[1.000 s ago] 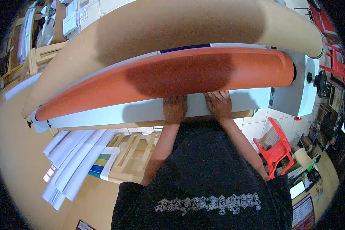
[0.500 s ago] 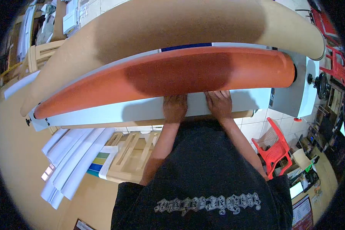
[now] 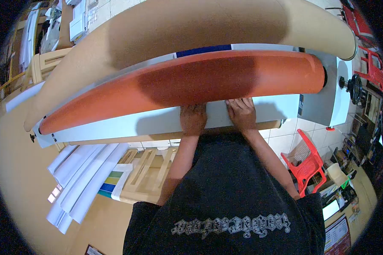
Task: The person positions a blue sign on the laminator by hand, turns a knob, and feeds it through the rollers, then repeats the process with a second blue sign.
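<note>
I see the long, smooth orange-red roller spanning left to right over a flat white panel, its middle shaded, its right end beside a grey metal housing. My left hand and right hand lie palm-down at its near edge; I can't tell whether the fingertips grip. Panel stretches either side; a thick tan roll bounds the far side.

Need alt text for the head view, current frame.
Left hand and right hand, side by side over a white panel, at the near edge of a long orange roller. A tan roll lies beyond it; white rolls are at lower left, a red chair at lower right.
</note>
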`<state>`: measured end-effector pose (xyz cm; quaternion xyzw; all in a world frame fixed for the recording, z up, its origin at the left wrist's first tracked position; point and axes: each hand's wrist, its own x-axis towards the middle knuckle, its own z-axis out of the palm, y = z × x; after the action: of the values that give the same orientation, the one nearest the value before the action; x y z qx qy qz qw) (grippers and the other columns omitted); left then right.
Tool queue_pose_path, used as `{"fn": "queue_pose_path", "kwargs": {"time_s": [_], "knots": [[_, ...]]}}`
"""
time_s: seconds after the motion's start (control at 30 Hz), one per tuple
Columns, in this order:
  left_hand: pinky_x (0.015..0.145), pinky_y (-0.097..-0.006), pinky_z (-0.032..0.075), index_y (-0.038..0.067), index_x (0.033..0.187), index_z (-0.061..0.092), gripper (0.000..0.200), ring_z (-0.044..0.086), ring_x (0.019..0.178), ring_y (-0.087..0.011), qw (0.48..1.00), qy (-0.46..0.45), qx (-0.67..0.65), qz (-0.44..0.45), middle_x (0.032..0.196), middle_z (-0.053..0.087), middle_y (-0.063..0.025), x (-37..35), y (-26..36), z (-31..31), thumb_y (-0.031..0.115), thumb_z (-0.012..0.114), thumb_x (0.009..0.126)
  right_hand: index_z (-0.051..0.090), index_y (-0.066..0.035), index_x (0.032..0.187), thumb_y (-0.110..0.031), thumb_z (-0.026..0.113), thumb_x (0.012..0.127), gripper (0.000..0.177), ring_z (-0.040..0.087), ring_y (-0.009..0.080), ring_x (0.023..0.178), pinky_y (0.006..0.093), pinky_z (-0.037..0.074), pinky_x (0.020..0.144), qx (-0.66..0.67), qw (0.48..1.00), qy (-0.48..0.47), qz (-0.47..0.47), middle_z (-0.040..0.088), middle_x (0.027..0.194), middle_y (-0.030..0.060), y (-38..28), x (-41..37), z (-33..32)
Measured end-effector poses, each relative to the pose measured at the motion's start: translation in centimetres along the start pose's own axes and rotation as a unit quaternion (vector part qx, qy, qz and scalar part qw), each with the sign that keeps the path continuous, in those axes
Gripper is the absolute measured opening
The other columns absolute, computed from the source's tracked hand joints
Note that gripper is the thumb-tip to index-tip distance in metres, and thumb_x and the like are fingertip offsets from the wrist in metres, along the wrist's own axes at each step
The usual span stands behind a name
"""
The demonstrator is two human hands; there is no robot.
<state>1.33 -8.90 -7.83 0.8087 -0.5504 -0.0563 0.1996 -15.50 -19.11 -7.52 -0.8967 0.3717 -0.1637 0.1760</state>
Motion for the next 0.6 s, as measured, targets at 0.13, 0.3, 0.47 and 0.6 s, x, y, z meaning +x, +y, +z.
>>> {"fn": "queue_pose_path", "kwargs": {"time_s": [0.13, 0.3, 0.47, 0.6], "knots": [[0.097, -0.0514, 0.046, 0.008, 0.104, 0.070, 0.020, 0.062, 0.102, -0.0373, 1.000, -0.023, 0.001, -0.006, 0.104, 0.068, -0.0144, -0.6, -0.4, 0.6, 0.015, 0.062, 0.086, 0.070, -0.011, 0.093, -0.020, 0.071, 0.082, 0.014, 0.065, 0.0255, 0.082, 0.0441, 0.050, 0.081, 0.000, 1.000, -0.003, 0.001, 0.069, 0.089, 0.0058, 0.1, -0.2, 0.2], [0.099, -0.0536, 0.044, 0.008, 0.107, 0.068, 0.022, 0.060, 0.104, -0.0405, 0.999, -0.024, -0.028, -0.019, 0.110, 0.066, -0.0198, -1.0, -0.8, 0.8, 0.017, 0.057, 0.090, 0.070, -0.012, 0.094, -0.019, 0.069, 0.083, 0.013, 0.065, 0.0261, 0.080, 0.0450, 0.050, 0.082, -0.006, 1.000, -0.009, -0.001, 0.070, 0.088, 0.0068, 0.2, -0.1, 0.2], [0.101, -0.0539, 0.043, 0.008, 0.110, 0.067, 0.024, 0.059, 0.106, -0.0413, 0.998, -0.058, -0.018, -0.027, 0.112, 0.066, -0.0201, -1.3, -0.9, 0.9, 0.018, 0.058, 0.090, 0.069, -0.013, 0.094, -0.021, 0.068, 0.085, 0.013, 0.064, 0.0258, 0.083, 0.0452, 0.050, 0.084, -0.004, 1.000, -0.024, 0.008, 0.069, 0.088, 0.0056, -0.1, 0.0, -0.3], [0.101, -0.0541, 0.043, 0.009, 0.110, 0.067, 0.024, 0.058, 0.108, -0.0426, 0.999, -0.021, -0.031, -0.004, 0.112, 0.065, -0.0201, -0.9, -0.7, 0.5, 0.019, 0.059, 0.089, 0.068, -0.014, 0.098, -0.023, 0.066, 0.086, 0.015, 0.063, 0.0251, 0.085, 0.0456, 0.049, 0.084, -0.011, 0.999, -0.049, 0.012, 0.068, 0.089, 0.0046, 0.2, -0.3, 0.2]]}}
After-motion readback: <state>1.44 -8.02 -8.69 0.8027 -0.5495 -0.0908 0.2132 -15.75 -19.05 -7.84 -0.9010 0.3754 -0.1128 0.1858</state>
